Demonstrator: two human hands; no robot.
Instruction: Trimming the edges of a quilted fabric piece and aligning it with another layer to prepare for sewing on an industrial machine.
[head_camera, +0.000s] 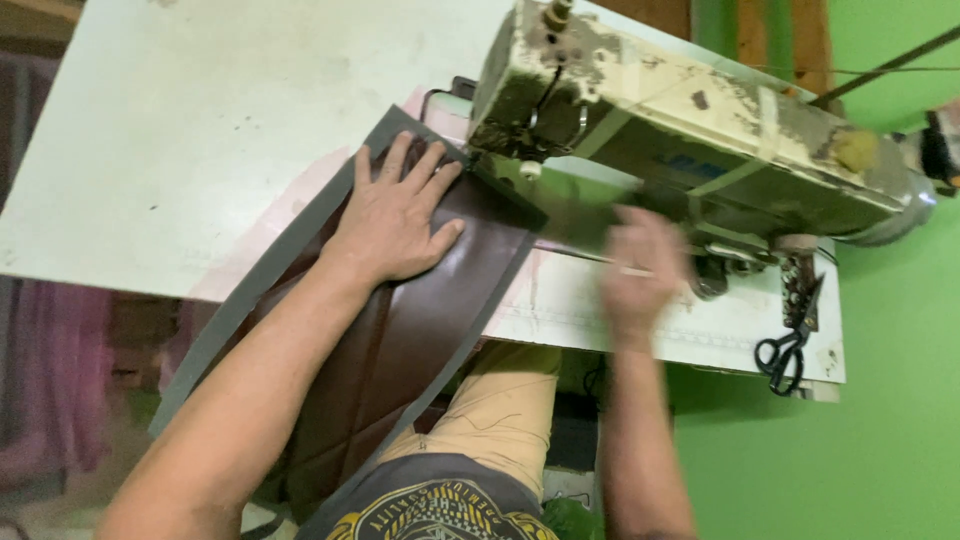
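Note:
My left hand (395, 212) lies flat, fingers spread, on a long brown leather-like panel with grey borders (400, 330), close to the needle end of an old cream sewing machine (680, 120). The panel runs from under the machine head down over the table's front edge toward my lap. My right hand (640, 265) is blurred in motion beside the machine body, above the table; it seems to pinch a thin pale stick or thread, but I cannot tell for sure.
The machine stands on a worn white table (200, 130). Black scissors (785, 350) lie at the table's right front corner. A green wall (880, 420) lies to the right. My tan trousers (500, 410) show below the table.

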